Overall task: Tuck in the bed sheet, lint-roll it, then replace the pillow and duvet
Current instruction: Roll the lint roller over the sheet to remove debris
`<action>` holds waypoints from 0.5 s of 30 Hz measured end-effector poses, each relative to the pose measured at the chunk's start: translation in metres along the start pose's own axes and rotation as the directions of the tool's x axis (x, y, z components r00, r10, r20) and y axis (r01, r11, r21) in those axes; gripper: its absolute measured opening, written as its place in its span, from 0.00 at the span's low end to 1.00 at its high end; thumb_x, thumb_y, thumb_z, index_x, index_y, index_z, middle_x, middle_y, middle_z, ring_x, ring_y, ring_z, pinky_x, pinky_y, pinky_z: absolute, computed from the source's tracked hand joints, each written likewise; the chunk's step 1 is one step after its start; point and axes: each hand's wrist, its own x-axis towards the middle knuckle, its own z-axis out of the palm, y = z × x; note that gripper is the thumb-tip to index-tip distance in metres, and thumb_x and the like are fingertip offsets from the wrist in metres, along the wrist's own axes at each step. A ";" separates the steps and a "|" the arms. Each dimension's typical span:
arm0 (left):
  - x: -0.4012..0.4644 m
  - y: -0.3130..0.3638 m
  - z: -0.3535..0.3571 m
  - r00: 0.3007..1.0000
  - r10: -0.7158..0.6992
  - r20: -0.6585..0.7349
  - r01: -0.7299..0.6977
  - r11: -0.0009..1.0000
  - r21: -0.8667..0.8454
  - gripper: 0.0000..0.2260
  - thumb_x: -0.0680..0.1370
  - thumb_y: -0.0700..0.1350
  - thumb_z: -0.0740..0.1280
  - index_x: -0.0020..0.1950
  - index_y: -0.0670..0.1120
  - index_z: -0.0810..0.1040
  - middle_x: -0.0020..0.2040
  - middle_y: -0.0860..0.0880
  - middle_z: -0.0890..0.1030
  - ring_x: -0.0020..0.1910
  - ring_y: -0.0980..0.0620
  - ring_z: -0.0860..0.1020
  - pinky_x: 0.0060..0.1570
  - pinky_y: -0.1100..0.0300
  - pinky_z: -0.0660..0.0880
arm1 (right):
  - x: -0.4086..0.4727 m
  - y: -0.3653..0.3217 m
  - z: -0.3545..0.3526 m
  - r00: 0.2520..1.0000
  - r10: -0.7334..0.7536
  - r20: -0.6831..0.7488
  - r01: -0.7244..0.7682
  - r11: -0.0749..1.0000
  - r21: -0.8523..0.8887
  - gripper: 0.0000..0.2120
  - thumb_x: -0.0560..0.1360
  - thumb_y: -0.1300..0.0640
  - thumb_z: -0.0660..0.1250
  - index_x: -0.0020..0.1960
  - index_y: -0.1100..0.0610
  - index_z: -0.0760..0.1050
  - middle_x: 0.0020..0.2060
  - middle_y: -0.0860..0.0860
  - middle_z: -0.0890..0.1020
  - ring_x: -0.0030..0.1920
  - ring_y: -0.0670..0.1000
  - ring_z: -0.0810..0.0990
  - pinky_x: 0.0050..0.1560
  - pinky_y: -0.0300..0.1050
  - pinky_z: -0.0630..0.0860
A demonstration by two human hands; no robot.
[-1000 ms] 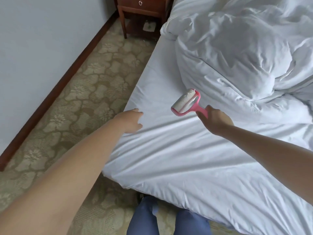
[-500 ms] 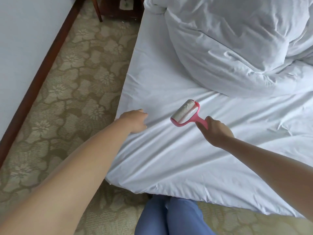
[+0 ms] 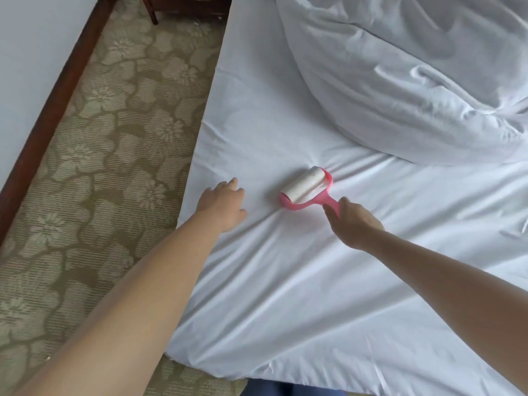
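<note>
A white bed sheet [image 3: 300,281] covers the mattress and wrinkles around the roller. A pink lint roller [image 3: 307,188] with a white roll lies pressed on the sheet near the middle. My right hand [image 3: 353,222] grips its pink handle from the near right. My left hand [image 3: 223,204] rests flat on the sheet, fingers stretched, just left of the roller near the bed's left edge. A bunched white duvet [image 3: 414,75] is heaped at the far right of the bed.
Patterned beige carpet [image 3: 114,138] runs along the bed's left side, bordered by a dark wooden skirting board [image 3: 54,110] and a pale wall. A wooden furniture leg [image 3: 151,11] stands at the top. My blue trouser legs [image 3: 285,390] touch the bed's near edge.
The roller has come down from the air onto the sheet. My left hand has flattened on the sheet beside it. The view has tilted down and closer to the bed.
</note>
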 end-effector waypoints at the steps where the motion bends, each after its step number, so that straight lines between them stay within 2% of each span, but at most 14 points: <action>1: 0.006 -0.004 0.002 1.000 -0.017 -0.024 0.017 1.000 0.000 0.23 0.81 0.52 0.57 0.74 0.43 0.63 0.79 0.45 0.50 0.76 0.47 0.54 0.70 0.50 0.60 | 0.008 -0.008 0.000 1.000 -0.002 0.003 0.002 1.000 0.006 0.24 0.80 0.38 0.44 0.52 0.58 0.66 0.43 0.54 0.74 0.43 0.58 0.75 0.40 0.47 0.69; 4: 0.021 -0.016 0.005 0.997 -0.055 -0.063 0.056 0.998 0.017 0.24 0.81 0.55 0.58 0.73 0.43 0.63 0.79 0.44 0.48 0.76 0.47 0.53 0.70 0.49 0.60 | 0.035 -0.030 -0.002 1.000 -0.018 -0.003 0.018 0.999 0.033 0.27 0.79 0.37 0.44 0.55 0.59 0.68 0.46 0.55 0.76 0.46 0.58 0.77 0.41 0.47 0.69; 10: 0.045 -0.041 0.000 0.991 -0.114 -0.062 0.115 0.993 0.013 0.32 0.79 0.59 0.61 0.76 0.43 0.58 0.79 0.45 0.47 0.77 0.47 0.51 0.72 0.47 0.57 | 0.079 -0.064 -0.010 0.999 -0.050 -0.005 0.050 0.998 0.045 0.28 0.79 0.36 0.44 0.56 0.59 0.68 0.44 0.54 0.74 0.42 0.56 0.72 0.41 0.47 0.67; 15: 0.063 -0.045 -0.010 0.991 -0.109 -0.076 0.109 0.994 0.000 0.36 0.76 0.61 0.64 0.76 0.43 0.56 0.79 0.46 0.48 0.77 0.48 0.50 0.73 0.47 0.55 | 0.106 -0.084 -0.020 0.996 -0.091 -0.002 0.091 0.994 0.054 0.29 0.79 0.35 0.44 0.56 0.59 0.69 0.43 0.53 0.74 0.41 0.56 0.73 0.40 0.47 0.67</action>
